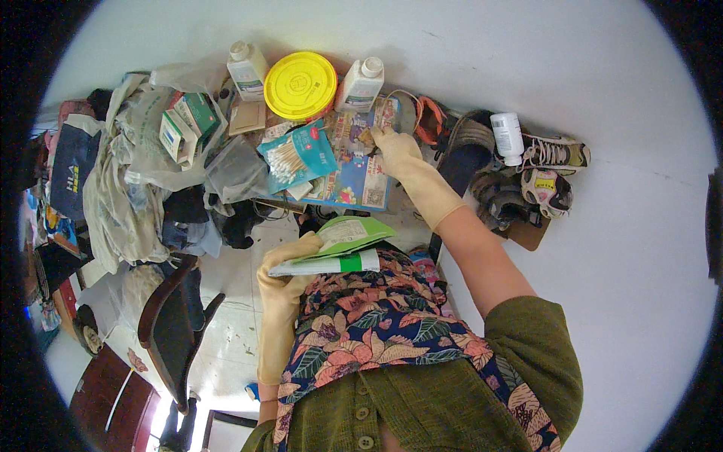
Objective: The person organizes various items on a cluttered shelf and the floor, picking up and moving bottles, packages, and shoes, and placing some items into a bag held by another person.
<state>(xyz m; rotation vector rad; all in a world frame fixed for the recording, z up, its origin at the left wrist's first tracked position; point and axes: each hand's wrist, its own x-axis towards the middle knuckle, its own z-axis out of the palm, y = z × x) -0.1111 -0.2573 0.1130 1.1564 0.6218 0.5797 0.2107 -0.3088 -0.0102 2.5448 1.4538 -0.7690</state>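
Observation:
My left hand [289,257], in a cream rubber glove, grips a green packet [351,234] and a white-and-green packet [339,264] in front of the floral apron. My right hand [395,148], gloved the same way, reaches over a colourful printed sheet [367,181]; its fingertips are near a small brownish thing that I cannot make out. Left of it lies a blue bag of cotton swabs [296,156]. Behind stand a tub with a yellow lid [300,85] and two white plastic bottles [361,85] [247,70], one on either side.
Shoes [553,155] and a white pill bottle [508,138] are at the right by the wall. To the left are a plastic bag [147,135] with medicine boxes [189,127], a clear plastic container [237,169] and a dark wooden chair [164,322].

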